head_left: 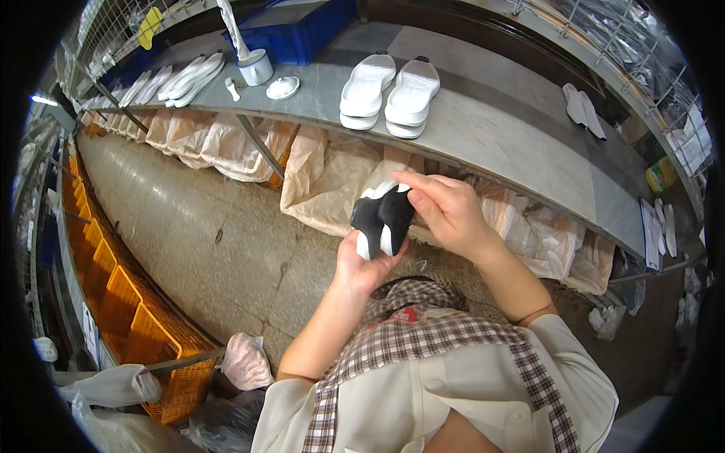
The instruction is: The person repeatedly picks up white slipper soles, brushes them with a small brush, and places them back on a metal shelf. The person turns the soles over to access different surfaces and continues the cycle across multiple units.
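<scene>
My left hand (368,260) grips a black and white shoe sole (381,219) from below, holding it up over the floor in front of the workbench. My right hand (447,208) pinches the top of the same sole with its fingertips. Both hands are closed on it. On the grey workbench (483,128) beyond, a stack of white soles (389,92) lies in two piles side by side.
A white pot with a brush (254,64), a white lid (283,87) and rows of white insoles (189,75) stand on the bench's left. A blue crate (302,30) sits behind. Plastic bags (325,177) hang under the bench. Orange crates (128,302) line the floor at left.
</scene>
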`<act>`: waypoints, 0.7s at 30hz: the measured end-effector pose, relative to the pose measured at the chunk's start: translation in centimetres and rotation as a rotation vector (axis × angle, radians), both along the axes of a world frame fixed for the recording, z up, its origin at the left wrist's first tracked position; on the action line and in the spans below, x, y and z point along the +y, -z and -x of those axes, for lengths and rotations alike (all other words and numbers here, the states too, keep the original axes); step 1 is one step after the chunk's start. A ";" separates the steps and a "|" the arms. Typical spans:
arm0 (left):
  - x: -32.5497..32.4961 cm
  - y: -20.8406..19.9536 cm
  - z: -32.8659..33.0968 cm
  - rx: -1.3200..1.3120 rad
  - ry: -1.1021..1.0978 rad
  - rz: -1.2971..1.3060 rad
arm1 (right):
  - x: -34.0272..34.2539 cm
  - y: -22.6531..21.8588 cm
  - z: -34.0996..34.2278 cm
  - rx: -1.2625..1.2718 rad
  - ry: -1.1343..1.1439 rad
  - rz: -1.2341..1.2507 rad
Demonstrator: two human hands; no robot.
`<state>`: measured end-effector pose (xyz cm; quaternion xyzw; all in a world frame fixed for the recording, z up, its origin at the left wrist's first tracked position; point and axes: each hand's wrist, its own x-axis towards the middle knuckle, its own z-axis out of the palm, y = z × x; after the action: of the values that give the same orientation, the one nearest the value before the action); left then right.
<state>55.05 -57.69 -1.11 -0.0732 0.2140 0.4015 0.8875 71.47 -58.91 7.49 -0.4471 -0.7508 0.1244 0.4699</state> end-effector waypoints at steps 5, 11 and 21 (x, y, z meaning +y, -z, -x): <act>-0.1 0.1 -0.4 0.009 -0.004 -0.001 | -0.1 0.0 -0.1 0.003 -0.033 -0.015; -0.1 1.4 0.6 -0.173 -0.002 -0.031 | -0.3 -0.6 0.1 -0.007 -0.185 -0.022; 0.0 0.0 2.1 0.043 -0.218 -0.236 | -1.7 0.5 1.1 0.530 -0.451 0.235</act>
<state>52.96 -57.68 -1.13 0.0176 0.1752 0.5193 0.8363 70.42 -60.65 6.98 -0.2736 -0.6632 0.4218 0.5544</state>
